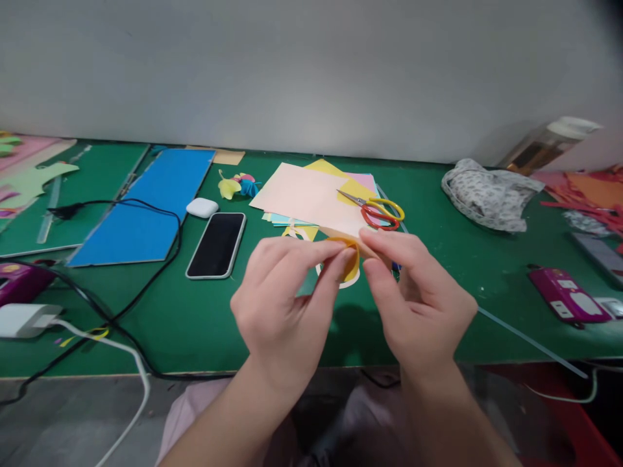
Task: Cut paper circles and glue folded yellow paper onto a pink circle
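A curled strip of yellow-orange paper [353,264] is held up over the front of the table, between my two hands. My left hand [285,292] pinches it between thumb and forefinger. From the other side, my right hand [416,295] has its thumb and forefinger closed at the strip's right end; the exact grip there is partly hidden. Pale cut paper shows behind the fingers. Just beyond my hands lies a stack of coloured sheets [296,191], pale pink on top. Scissors [372,209] with red and yellow handles rest on the stack, slightly apart.
Left of my hands are a phone [217,246], a white earbud case [202,207], small paper shapes [238,185] and a blue board [146,207] crossed by a black cable. On the right lie a patterned cloth bundle [489,194], a purple power strip [567,293] and a bottle [549,143].
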Demonstrator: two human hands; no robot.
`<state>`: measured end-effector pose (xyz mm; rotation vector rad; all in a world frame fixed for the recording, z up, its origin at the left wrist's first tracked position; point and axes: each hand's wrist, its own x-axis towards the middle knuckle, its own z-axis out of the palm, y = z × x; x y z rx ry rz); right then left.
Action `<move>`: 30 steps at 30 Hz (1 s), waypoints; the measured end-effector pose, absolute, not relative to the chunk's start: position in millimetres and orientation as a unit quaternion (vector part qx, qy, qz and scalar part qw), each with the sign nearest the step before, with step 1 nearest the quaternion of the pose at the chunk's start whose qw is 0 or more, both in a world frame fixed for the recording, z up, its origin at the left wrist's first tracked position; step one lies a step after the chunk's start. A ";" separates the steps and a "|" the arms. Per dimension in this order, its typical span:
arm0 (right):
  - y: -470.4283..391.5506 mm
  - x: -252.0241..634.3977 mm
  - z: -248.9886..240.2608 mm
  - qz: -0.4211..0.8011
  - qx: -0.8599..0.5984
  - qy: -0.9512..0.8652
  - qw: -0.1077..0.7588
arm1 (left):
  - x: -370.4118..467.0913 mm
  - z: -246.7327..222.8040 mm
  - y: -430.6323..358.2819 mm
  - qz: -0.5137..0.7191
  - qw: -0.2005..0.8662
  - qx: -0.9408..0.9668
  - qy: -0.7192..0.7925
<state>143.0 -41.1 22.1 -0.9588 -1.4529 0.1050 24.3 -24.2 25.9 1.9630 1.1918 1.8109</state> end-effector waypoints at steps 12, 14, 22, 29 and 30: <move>-32.8 152.2 14.3 0.104 -0.431 -0.621 0.646 | 25.9 21.4 -2.7 0.619 0.500 0.472 0.381; -33.1 152.8 13.8 0.104 -0.460 -0.605 0.641 | 26.2 20.9 -3.7 0.607 0.491 0.491 0.387; -29.9 158.4 16.4 0.132 -0.452 -0.556 0.684 | 16.6 19.3 -4.7 0.584 0.293 0.676 0.341; -27.7 159.1 15.6 0.125 -0.473 -0.574 0.657 | 8.5 17.9 5.8 0.536 0.199 0.772 0.278; -27.6 159.1 15.4 0.142 -0.474 -0.568 0.658 | 8.0 17.5 6.5 0.529 0.189 0.780 0.275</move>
